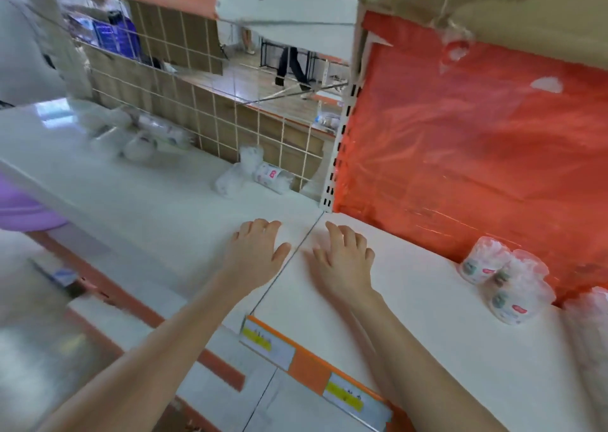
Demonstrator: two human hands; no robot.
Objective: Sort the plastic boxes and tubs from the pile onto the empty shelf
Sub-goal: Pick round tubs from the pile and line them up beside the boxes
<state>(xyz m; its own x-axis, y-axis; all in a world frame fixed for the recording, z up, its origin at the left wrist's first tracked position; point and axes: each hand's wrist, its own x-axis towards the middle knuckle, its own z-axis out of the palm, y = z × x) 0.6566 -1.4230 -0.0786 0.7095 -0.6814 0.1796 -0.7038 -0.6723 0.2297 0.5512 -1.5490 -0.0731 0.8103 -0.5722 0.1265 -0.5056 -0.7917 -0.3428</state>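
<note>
Blur smears the left side: the pile of clear plastic (pixel 144 135) at 10 o'clock on the white shelf (pixel 158 208) can't be split into single boxes or tubs. Purple tub (pixel 19 208) at 9 o'clock is cut off by the frame edge and partly under the shelf lip. Wrapped pack (pixel 255 175) lies at 12 o'clock from the hands, against the wire grid (pixel 204 115), print unreadable. Film-wrapped tub packs (pixel 503 283) stand at 3 o'clock, against the orange back panel (pixel 460 152); another wrapped item at the right edge is cut off. Price labels (pixel 268 339) at 6 o'clock, text illegible. Legs of a passer-by (pixel 291 66) show at 12 o'clock, upper body hidden.

Left hand (pixel 255 250) is palm down, flat on the shelf, fingers straight and slightly spread, holding nothing. Right hand (pixel 343 260) is the same, flat and empty. Seam (pixel 313 227) between the shelf boards runs between the two hands, which are near each other, not touching.
</note>
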